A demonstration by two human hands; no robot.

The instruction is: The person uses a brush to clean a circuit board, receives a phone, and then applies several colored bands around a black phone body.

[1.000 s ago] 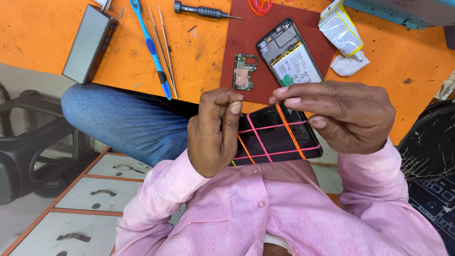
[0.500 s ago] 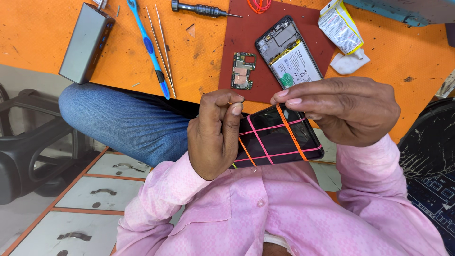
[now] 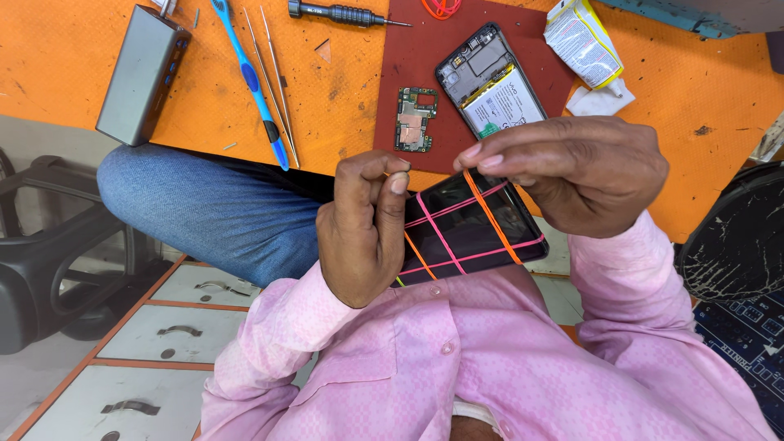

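Black phone (image 3: 469, 233) is held up over the lap, between both hands, just in front of the pink shirt (image 3: 457, 359) and below the tabletop (image 3: 343, 73) edge. Screen side faces up, dark, w/ pink and orange rubber bands (image 3: 457, 224) crossing it in several directions.

Left hand (image 3: 363, 233) is clenched at the phone's left edge, thumb and forefinger pinched together at top; an orange band runs out from that pinch. Right hand (image 3: 572, 171) grips the phone's upper right corner from above, fingertips (image 3: 482, 155) pressing on the top edge where an orange band passes under them.

On the orange tabletop, approx. behind the hands: dark red mat (image 3: 408, 49) carrying an opened phone body (image 3: 490, 82) w/ its white battery showing, and a small green circuit board (image 3: 415, 120) just left of it, apart. Orange rubber band loop (image 3: 441, 8) at the mat's top edge. Black screwdriver (image 3: 343, 13) lies across the mat's upper left corner. Further left: blue-handled tool (image 3: 249, 77), thin metal tweezers (image 3: 273, 73) beside it, and a grey box-shaped device (image 3: 143, 73) at the far left. Right of the mat: crumpled glue tube (image 3: 581, 41) resting by a white tissue (image 3: 600, 100).

Blue-jeaned knee (image 3: 212, 204) at left under the tabletop edge; grey drawers (image 3: 163, 335) below it.
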